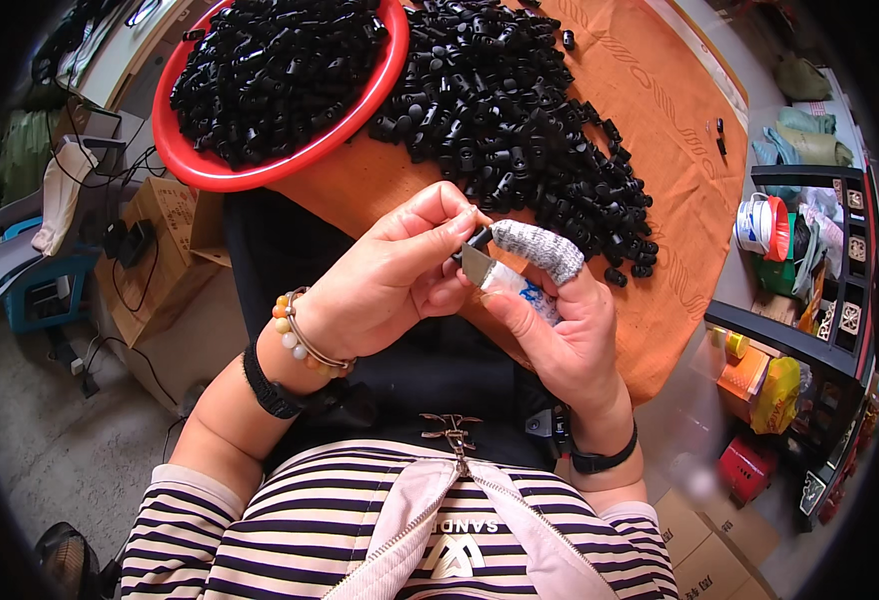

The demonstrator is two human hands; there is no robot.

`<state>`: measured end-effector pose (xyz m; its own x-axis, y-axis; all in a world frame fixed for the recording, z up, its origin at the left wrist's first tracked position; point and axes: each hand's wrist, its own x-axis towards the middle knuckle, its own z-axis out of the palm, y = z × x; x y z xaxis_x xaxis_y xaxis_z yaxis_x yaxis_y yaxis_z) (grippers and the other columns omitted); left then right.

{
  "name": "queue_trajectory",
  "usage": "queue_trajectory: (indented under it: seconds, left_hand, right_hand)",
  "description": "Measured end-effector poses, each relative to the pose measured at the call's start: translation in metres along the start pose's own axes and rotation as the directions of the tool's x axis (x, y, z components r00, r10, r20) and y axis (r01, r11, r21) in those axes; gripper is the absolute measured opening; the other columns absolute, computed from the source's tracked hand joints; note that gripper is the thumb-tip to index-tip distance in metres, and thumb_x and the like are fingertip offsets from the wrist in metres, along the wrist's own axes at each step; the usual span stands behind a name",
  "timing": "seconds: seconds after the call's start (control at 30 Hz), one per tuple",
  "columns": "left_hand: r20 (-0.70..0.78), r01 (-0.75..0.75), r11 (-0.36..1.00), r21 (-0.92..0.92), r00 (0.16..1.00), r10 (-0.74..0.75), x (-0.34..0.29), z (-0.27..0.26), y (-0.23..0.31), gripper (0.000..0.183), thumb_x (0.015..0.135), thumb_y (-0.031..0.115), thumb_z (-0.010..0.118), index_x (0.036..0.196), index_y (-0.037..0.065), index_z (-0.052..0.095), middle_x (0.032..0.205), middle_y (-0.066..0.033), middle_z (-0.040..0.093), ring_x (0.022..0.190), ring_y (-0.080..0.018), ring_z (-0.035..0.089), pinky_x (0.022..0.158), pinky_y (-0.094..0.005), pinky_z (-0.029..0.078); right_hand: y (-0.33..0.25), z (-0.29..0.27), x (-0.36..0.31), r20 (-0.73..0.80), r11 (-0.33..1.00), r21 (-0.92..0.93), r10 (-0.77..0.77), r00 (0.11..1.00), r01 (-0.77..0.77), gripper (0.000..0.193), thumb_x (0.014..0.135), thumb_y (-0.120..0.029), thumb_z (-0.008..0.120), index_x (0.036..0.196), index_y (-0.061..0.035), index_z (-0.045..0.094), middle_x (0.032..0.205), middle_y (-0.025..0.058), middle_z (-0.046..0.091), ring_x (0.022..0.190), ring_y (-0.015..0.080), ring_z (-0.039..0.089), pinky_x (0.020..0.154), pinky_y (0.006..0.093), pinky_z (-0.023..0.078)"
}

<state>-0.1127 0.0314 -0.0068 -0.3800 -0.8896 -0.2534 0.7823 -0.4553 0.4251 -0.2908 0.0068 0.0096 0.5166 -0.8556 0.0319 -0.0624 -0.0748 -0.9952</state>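
Near the table's front edge, my left hand (385, 265) is closed, pinching a small black plastic piece (480, 238) that resembles a cord lock. My right hand (575, 335) grips a short flat metal blade (476, 265) whose handle end is wrapped in white material with blue marks. The blade's edge is at the black piece, apparently touching it. A grey knitted sleeve (540, 246) covers my right index finger. Just beyond my hands, a heap of similar black pieces (520, 130) lies loose. To its left, a red basin (260, 178) is filled with more of them.
An orange patterned cloth (660, 130) covers the table. A few stray black pieces lie at its right. A black shelf rack (790, 340) with a white bucket (755, 222) and bags stands right. Cardboard boxes (710, 550) sit lower right; a grey-blue stool (35, 250) and wooden box (165, 240) are left.
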Motion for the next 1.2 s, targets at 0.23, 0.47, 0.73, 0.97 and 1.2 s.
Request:
queue_trajectory:
  seconds: [0.23, 0.47, 0.73, 0.97, 1.2]
  left_hand:
    - [0.011, 0.019, 1.000, -0.010, 1.000, -0.019, -0.002, -0.001, -0.001, 0.008, 0.094, 0.018, 0.048, 0.090, 0.012, 0.049, 0.077, 0.0046, 0.049, 0.056, -0.0026, 0.037, 0.049, -0.0174, 0.028]
    - [-0.029, 0.043, 0.999, 0.000, 0.999, -0.043, -0.002, -0.001, -0.001, 0.008, 0.093, 0.018, 0.048, 0.091, 0.011, 0.050, 0.076, 0.0044, 0.050, 0.056, -0.0022, 0.037, 0.048, -0.0169, 0.027]
    - [-0.060, 0.095, 0.995, 0.028, 0.994, -0.094, -0.003, -0.001, -0.001, 0.010, 0.094, 0.019, 0.047, 0.091, 0.011, 0.051, 0.076, 0.0034, 0.051, 0.055, -0.0018, 0.036, 0.047, -0.0165, 0.027]
    - [-0.092, -0.020, 0.998, 0.058, 0.995, 0.025, -0.001, 0.006, -0.004, 0.011, 0.096, 0.019, 0.042, 0.094, 0.010, 0.047, 0.071, 0.0033, 0.046, 0.050, -0.0025, 0.028, 0.044, -0.0177, 0.022]
    - [-0.104, -0.093, 0.969, 0.228, 0.987, 0.119, -0.003, 0.007, -0.005, 0.008, 0.095, 0.018, 0.044, 0.094, 0.011, 0.046, 0.074, 0.0035, 0.047, 0.053, -0.0012, 0.031, 0.045, -0.0174, 0.023]
  right_hand:
    - [-0.002, -0.001, -0.003, 0.026, 1.000, -0.019, 0.018, 0.999, -0.017, 0.038, 0.081, -0.007, 0.066, 0.116, 0.0002, 0.052, 0.087, 0.0079, 0.065, 0.073, 0.0046, 0.055, 0.063, 0.0198, 0.046]
    - [-0.001, -0.005, -0.002, 0.048, 0.997, -0.077, 0.011, 0.999, -0.007, 0.035, 0.081, -0.007, 0.065, 0.113, 0.0006, 0.054, 0.089, 0.0098, 0.064, 0.075, 0.0096, 0.060, 0.065, 0.0221, 0.048]
    - [0.003, -0.007, -0.003, 0.036, 0.995, -0.099, -0.029, 0.999, 0.033, 0.035, 0.081, -0.008, 0.066, 0.112, 0.0008, 0.054, 0.088, 0.0091, 0.064, 0.075, 0.0099, 0.060, 0.065, 0.0223, 0.048]
    - [0.000, -0.001, -0.006, 0.031, 1.000, -0.016, 0.021, 0.999, -0.021, 0.041, 0.081, -0.008, 0.065, 0.118, 0.0018, 0.049, 0.088, 0.0100, 0.065, 0.075, 0.0086, 0.061, 0.064, 0.0219, 0.048]
    - [0.001, 0.001, -0.005, 0.005, 1.000, -0.016, -0.002, 1.000, 0.002, 0.041, 0.081, -0.008, 0.066, 0.117, 0.0017, 0.050, 0.090, 0.0121, 0.065, 0.076, 0.0103, 0.062, 0.065, 0.0224, 0.049]
